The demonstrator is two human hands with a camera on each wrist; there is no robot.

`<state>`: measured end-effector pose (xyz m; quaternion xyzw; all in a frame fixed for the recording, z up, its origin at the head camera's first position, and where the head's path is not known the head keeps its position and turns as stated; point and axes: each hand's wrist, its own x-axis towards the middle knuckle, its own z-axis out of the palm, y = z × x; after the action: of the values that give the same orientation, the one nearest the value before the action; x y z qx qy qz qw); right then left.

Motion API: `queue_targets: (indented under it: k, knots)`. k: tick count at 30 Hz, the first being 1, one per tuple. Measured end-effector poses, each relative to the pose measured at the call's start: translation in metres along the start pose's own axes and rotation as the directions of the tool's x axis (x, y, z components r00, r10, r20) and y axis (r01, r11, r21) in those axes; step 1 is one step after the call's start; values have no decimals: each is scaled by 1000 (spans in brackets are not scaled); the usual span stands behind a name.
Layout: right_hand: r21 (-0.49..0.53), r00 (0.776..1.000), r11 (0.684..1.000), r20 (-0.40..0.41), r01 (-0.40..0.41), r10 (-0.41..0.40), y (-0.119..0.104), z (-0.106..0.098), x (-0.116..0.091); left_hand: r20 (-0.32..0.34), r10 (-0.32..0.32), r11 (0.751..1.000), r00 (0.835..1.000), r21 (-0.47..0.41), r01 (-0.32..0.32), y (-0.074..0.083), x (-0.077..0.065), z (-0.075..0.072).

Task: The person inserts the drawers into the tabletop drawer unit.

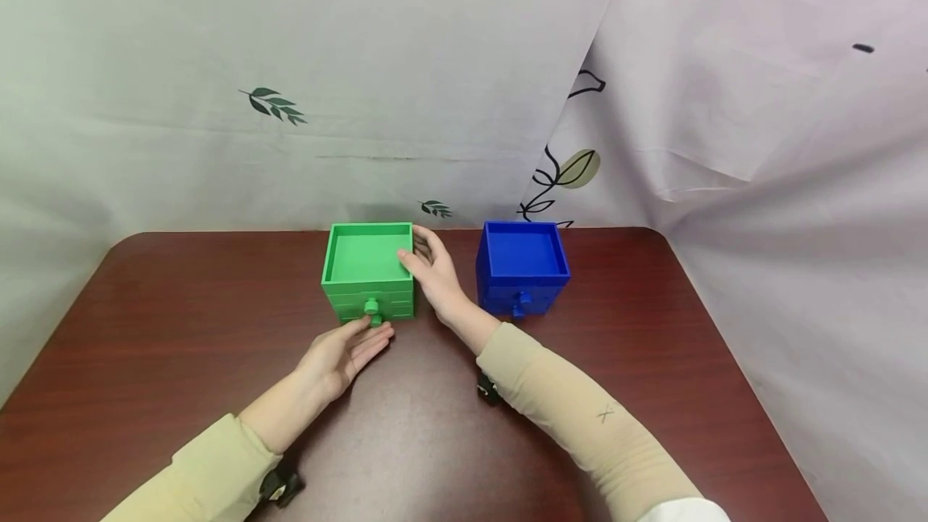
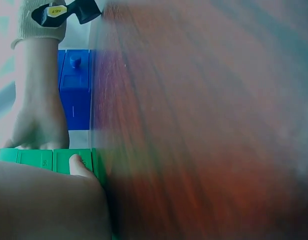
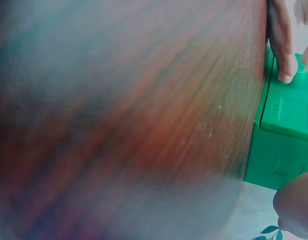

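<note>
A green drawer box (image 1: pixel 370 300) with a shallow tray top stands at the back of the table, two small knobs on its front. My left hand (image 1: pixel 337 357) is at the lower green knob (image 3: pixel 300 64), thumb on one side and fingers on the other, pinching it. The fingers look fairly straight, one fingertip close against the drawer front in the right wrist view. With my right hand (image 1: pixel 438 280) I hold the box's right side, thumb over the tray rim and fingers along the back right corner, partly hidden. The drawers appear closed.
A blue drawer box (image 1: pixel 525 288) with two front knobs stands to the right, close to my right wrist. The dark red-brown table (image 1: pixel 428 441) has rounded back corners. A pale cloth (image 1: pixel 435 63) with leaf prints hangs right behind it. Dark wrist devices sit under both sleeves.
</note>
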<state>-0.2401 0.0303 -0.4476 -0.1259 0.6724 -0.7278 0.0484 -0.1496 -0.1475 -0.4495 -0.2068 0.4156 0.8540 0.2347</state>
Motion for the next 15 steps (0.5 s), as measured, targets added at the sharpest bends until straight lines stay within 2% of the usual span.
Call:
queue_targets:
  k: [15]
  knots:
    - [-13,1000,1000,-1,1,-1,0,1,0,32,-21,1000,999,16,21,4,-8,-18]
